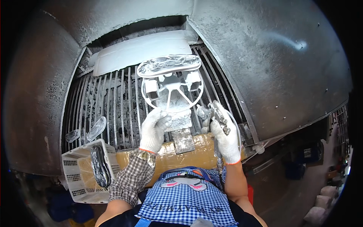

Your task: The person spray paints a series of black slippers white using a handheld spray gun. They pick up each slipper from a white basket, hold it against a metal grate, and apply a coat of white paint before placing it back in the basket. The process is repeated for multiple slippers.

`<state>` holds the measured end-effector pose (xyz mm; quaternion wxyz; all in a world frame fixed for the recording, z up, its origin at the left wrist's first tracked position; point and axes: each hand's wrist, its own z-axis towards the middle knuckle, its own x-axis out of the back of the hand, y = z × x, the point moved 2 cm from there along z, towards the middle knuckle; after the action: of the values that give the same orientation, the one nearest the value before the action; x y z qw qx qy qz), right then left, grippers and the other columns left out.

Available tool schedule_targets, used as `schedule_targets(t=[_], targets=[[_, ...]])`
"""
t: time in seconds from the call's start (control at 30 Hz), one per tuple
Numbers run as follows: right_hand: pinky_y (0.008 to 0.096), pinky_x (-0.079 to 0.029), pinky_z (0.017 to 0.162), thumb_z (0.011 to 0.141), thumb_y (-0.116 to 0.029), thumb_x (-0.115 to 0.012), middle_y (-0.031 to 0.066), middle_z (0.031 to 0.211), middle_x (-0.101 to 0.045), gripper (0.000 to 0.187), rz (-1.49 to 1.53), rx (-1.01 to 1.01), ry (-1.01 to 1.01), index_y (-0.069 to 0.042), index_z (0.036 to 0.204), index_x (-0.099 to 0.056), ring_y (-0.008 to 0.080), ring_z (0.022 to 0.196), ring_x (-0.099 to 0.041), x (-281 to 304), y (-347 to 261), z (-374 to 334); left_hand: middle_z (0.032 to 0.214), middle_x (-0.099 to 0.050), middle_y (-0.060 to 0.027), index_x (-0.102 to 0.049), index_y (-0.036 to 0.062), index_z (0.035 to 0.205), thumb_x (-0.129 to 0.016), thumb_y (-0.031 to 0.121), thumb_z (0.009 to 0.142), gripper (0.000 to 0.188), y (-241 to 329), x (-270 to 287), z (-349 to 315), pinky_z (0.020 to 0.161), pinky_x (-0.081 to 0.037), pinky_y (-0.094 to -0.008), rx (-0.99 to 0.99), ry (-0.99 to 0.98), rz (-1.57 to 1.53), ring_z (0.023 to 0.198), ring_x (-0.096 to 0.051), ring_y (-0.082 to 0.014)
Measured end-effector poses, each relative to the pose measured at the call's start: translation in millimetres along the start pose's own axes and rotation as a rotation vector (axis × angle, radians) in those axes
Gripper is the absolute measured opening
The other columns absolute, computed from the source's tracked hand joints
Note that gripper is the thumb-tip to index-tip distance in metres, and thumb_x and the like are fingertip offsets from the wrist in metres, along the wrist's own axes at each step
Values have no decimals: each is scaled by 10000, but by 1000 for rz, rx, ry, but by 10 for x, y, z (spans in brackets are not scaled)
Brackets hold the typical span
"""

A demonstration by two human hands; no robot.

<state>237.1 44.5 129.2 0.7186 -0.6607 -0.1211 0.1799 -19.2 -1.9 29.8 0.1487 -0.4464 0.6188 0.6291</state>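
Note:
A white spoked turntable point(169, 99) stands over the slatted grate. Across its far side lies a shoe sole point(169, 65) with a white edge and a crinkled, shiny dark top. My left hand point(154, 129), in a white knit glove, is at the turntable's near rim with fingers curled in. What those fingers hold, if anything, is hidden. In my gloved right hand point(227, 138) is a metal spray gun point(218, 115), gripped upright to the right of the turntable, with a hose behind the wrist. A powder-caked block point(181, 120) sits just below the rim.
At lower left a white plastic basket point(72, 178) holds dark wrapped soles point(100, 166). Two sole-shaped pieces point(97, 128) lie on the grate point(113, 102). A pale board point(141, 51) leans at the back. Metal booth walls point(272, 68) rise on both sides; a tan-covered ledge point(162, 166) runs along the front.

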Motion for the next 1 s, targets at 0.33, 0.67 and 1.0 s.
schedule_targets(t=[0.33,0.67,1.0], targets=[[238,-563,545,1012,-288,-735,76,1228,-662,820,-30,-296,124,-33,1671,-318,113,922,-655,442,831,-590,1209,-661,-179,-533,2,1372,-724,240,1034,455,-97,-1036,966,1025,-556,-476,-10,77,-252,1135,-660,-317],[234,-458,460,916,-32,-737,36,944,-688,385,-132,-483,142,-38,1290,-643,88,533,-561,441,1154,-873,1053,-730,-145,-675,3,1228,-724,137,994,274,132,-1427,1048,867,-605,-406,62,211,-335,956,-719,-270],[245,-416,416,951,-76,-711,43,831,-699,203,-312,-487,163,-51,1150,-679,85,485,-536,254,1264,-741,1310,-670,-180,-597,-41,1293,-719,93,964,375,1007,-246,584,1085,-565,-480,-370,92,-336,1208,-670,-302]])
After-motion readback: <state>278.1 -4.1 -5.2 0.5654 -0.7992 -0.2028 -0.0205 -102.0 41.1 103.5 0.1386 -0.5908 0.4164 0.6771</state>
